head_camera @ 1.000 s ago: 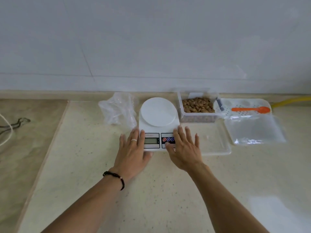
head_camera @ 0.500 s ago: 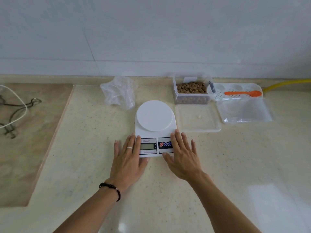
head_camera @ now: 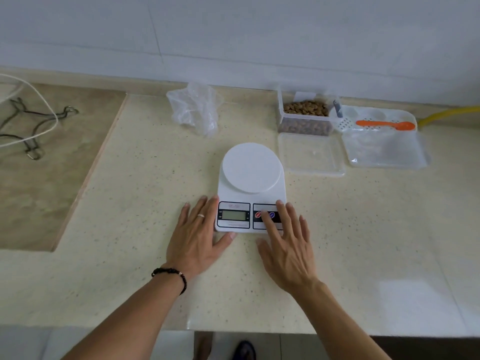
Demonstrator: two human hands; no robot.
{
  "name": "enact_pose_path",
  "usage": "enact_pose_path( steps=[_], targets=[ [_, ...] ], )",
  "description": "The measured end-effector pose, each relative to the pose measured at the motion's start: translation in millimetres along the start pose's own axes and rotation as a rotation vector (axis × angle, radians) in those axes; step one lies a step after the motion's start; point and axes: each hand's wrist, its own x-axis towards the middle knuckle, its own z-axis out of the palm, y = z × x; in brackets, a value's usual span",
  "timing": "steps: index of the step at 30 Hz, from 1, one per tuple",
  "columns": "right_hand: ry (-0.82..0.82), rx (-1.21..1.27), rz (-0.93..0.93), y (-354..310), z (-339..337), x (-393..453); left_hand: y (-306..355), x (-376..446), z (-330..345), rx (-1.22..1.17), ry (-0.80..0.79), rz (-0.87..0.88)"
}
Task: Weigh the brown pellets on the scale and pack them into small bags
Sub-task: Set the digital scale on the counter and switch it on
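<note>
While both hands stay flat at its front corners, scale [head_camera: 250, 188] has slid nearer across desk [head_camera: 130, 203], away from pellets [head_camera: 305, 108]. Left hand [head_camera: 198, 233] beside display, right hand [head_camera: 287, 242] over buttons, fingers straight, gripping nothing. Bags [head_camera: 193, 109] untouched; weighing not begun.

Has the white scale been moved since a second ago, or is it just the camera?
Yes. The scale slid toward the person: earlier it sat beside the pellet box, now it lies nearer than the box, level with the clear lid.
</note>
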Motion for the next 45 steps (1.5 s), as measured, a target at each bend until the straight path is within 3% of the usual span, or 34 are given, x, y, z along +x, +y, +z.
enact_pose_path(
  steps=[14, 23, 45],
  targets=[
    [0.047, -0.021, -0.062, 3, 8, 5, 0, 0, 2, -0.019, 0.032, -0.008],
    [-0.006, 0.081, 0.155, 18, 5, 11, 0, -1, 1, -0.049, 0.035, -0.008],
    [0.019, 0.036, 0.101, 23, 5, 20, 1, -1, 0, -0.096, 0.066, -0.049]
  ],
)
